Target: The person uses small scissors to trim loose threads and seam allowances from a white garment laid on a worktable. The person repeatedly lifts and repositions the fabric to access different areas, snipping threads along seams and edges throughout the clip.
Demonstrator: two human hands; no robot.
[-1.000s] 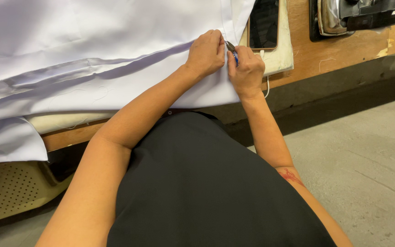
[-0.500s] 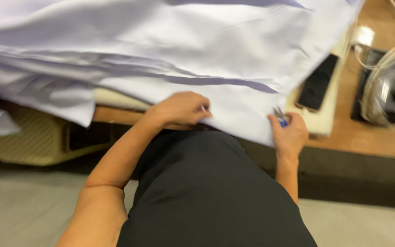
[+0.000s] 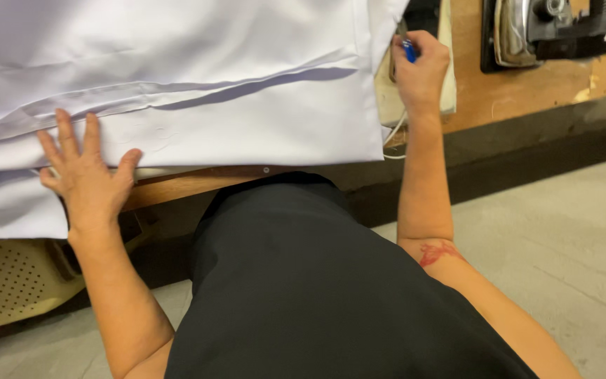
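The white fabric (image 3: 198,91), judged light and limp, is pressed flat by the open left hand (image 3: 89,179) at 9 o'clock; a small blue tool (image 3: 408,50) is gripped in the closed right hand (image 3: 422,70) at 1 o'clock.

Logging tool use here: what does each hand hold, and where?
Right hand has its grip round a small blue tool, only its tip showing. Left hand lies flat on white fabric, holding nothing.

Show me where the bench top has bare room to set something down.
Bare wood shows on the bench between the cream pad beside the right hand and the iron on its dark mat, and below that mat to the front edge. Left of there it is crowded: the white cloth covers the top, with the left hand flat on it.
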